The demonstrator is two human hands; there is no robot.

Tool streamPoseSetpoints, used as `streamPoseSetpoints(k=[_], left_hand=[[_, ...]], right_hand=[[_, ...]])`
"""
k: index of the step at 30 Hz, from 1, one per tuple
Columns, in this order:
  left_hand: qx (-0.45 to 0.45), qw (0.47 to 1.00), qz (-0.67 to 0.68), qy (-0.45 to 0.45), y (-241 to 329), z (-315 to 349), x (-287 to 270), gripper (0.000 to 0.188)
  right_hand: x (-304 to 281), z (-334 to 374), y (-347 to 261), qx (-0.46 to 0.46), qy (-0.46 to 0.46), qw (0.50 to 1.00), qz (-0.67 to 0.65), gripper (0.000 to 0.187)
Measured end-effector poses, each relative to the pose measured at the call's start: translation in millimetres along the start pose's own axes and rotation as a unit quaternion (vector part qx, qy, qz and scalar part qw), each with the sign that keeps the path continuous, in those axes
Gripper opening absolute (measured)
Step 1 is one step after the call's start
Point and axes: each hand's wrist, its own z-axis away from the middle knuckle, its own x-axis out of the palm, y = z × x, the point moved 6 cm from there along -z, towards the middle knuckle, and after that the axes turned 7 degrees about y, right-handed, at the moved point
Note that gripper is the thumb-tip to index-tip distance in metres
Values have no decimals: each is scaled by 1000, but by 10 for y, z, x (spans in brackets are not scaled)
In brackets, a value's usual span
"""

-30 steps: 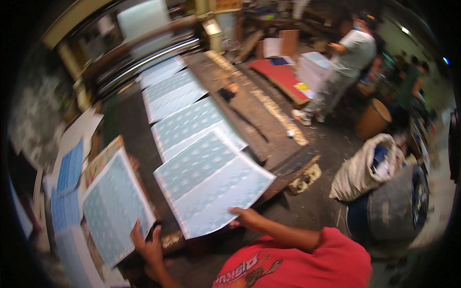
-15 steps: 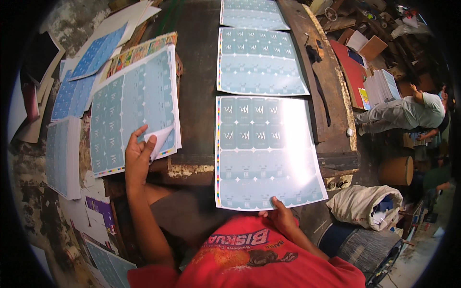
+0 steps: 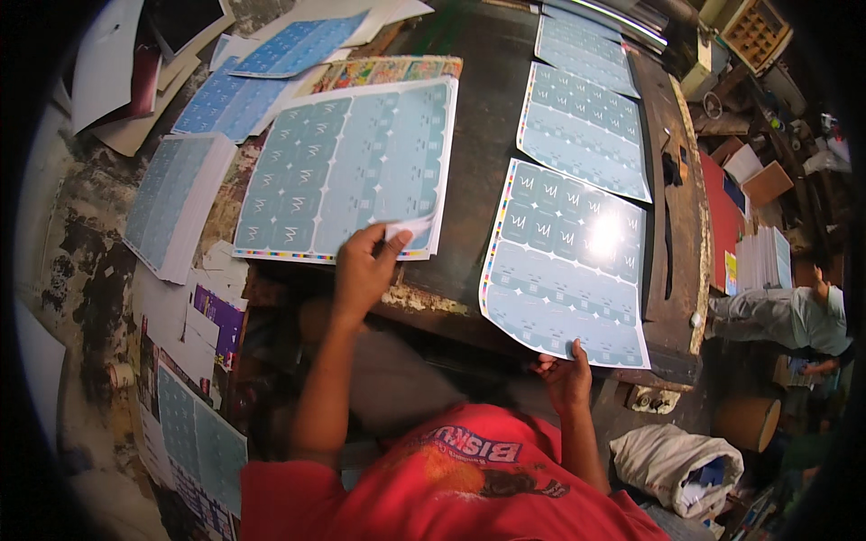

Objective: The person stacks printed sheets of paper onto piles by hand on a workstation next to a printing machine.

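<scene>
A stack of pale blue-green printed sheets (image 3: 343,171) lies at the left of the dark worktable. At its near right corner my left hand (image 3: 363,275) pinches the top sheet between thumb and fingers, and the curled corner shows its white underside. On the right, my right hand (image 3: 568,374) grips the near edge of a single printed sheet (image 3: 550,316), thumb on top and fingers underneath. That sheet's near edge overhangs the table and bows slightly. Beyond it, another printed sheet (image 3: 582,135) lies flat, with more sheets in line farther back.
A thick pile of blue sheets (image 3: 176,203) stands at the far left, near loose blue prints (image 3: 298,45). Metal rollers (image 3: 622,22) cross the table's far end. A white sack (image 3: 667,464) sits on the floor at right. Another person (image 3: 776,316) stands farther right.
The whole view has swung, so the table and sheets appear shifted right. Both hands keep their sheets; the stack corner under my left hand looks less folded back, and the right sheet's near edge bows more.
</scene>
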Motion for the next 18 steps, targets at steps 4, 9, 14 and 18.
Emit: streamPoseSetpoints(k=[4,9,14,18], left_hand=[[103,984,-65,129,193,206,-29,29],[-27,977,70,200,-46,200,-37,35],[82,976,-56,191,339,385,-118,32],[169,979,-100,52,666,1091,94,12]], right_hand=[[11,-251,-12,-31,23,999,-6,54],[85,-270,4,-84,36,994,-62,46],[151,-123,-83,-88,72,991,-69,56],[806,35,-208,12,-130,991,-23,60]])
